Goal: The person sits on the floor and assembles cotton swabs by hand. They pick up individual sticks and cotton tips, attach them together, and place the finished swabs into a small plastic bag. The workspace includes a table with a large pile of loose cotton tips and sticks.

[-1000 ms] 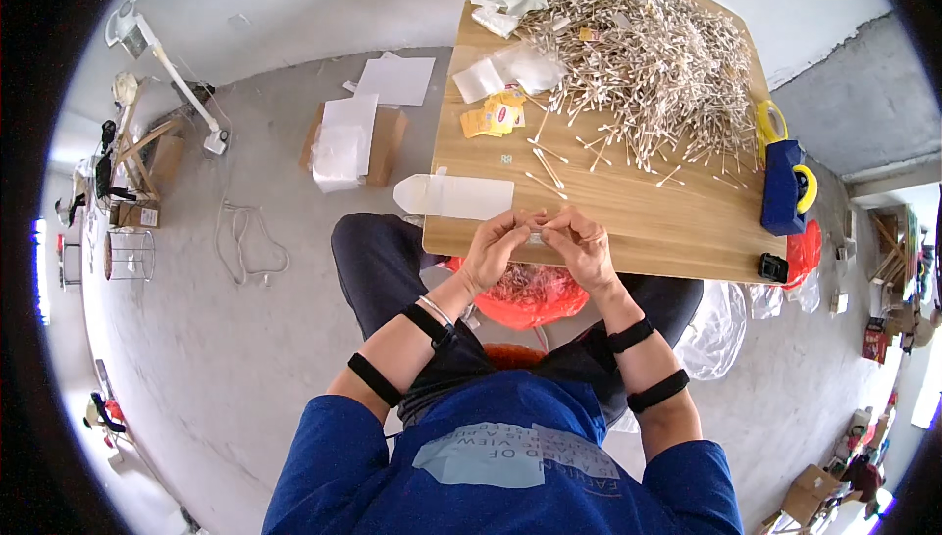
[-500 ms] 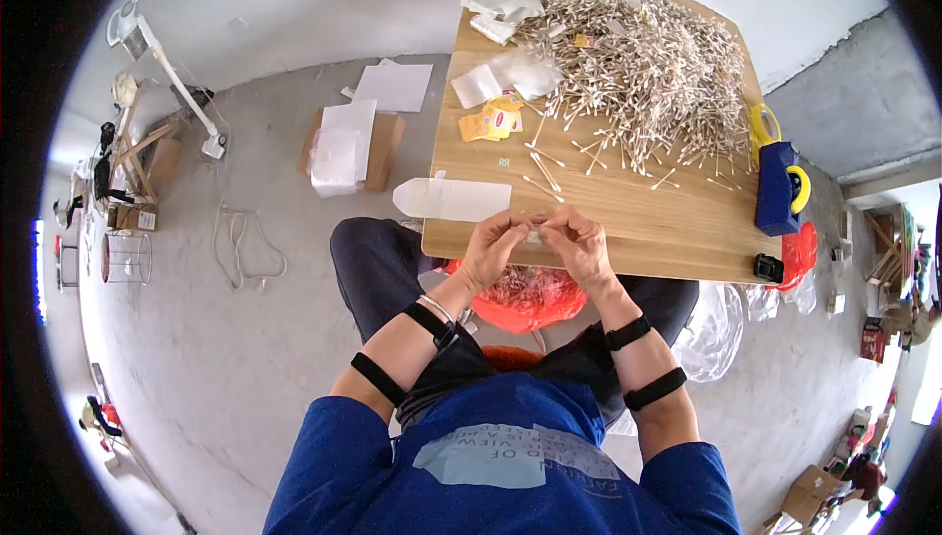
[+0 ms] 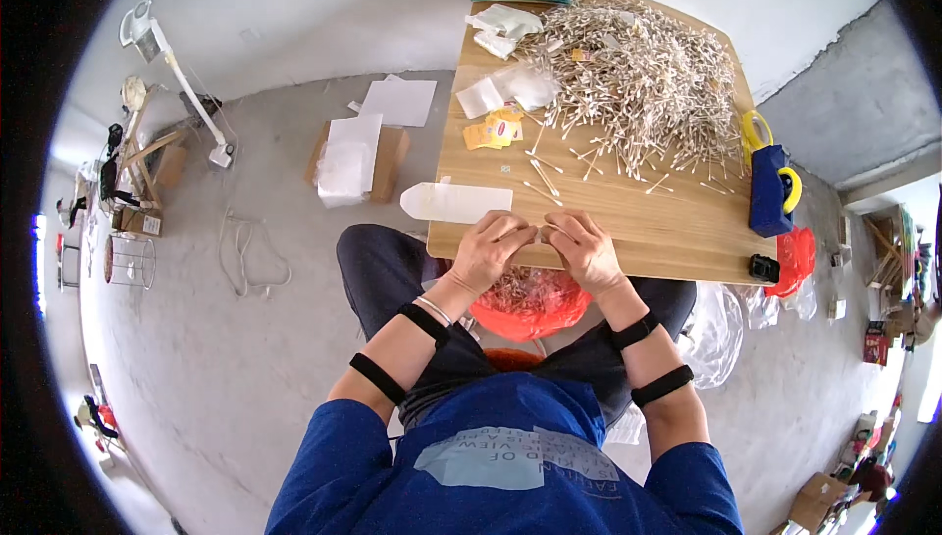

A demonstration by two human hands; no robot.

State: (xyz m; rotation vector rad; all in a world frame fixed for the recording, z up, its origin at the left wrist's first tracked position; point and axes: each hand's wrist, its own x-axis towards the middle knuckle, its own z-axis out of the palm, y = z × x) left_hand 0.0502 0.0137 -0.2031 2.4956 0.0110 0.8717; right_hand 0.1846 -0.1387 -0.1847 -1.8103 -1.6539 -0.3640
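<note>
My left hand (image 3: 488, 250) and my right hand (image 3: 585, 252) meet at the table's near edge, fingers bent and fingertips pinched close together. Whatever lies between the fingertips is too small and hidden to name. Left of my left hand a white strip of card (image 3: 456, 203) with a pointed end overhangs the table's left edge. Just beyond my fingers lie a few loose cotton swabs (image 3: 543, 191). A large heap of cotton swabs (image 3: 648, 83) covers the far right of the table. Below my hands hangs a red plastic bag (image 3: 530, 314) with swabs in it, between my knees.
Small yellow cards (image 3: 494, 131) and clear plastic bags (image 3: 525, 83) lie on the table (image 3: 648, 231). A blue tape dispenser (image 3: 770, 191) with yellow rolls and a small black box (image 3: 763, 267) stand along its right edge. A cardboard box (image 3: 391, 162) with white sheets sits on the floor at left.
My fingertips have drawn slightly closer to me and stay pinched together. The whole view has shifted a little; the things on the table keep their places.
</note>
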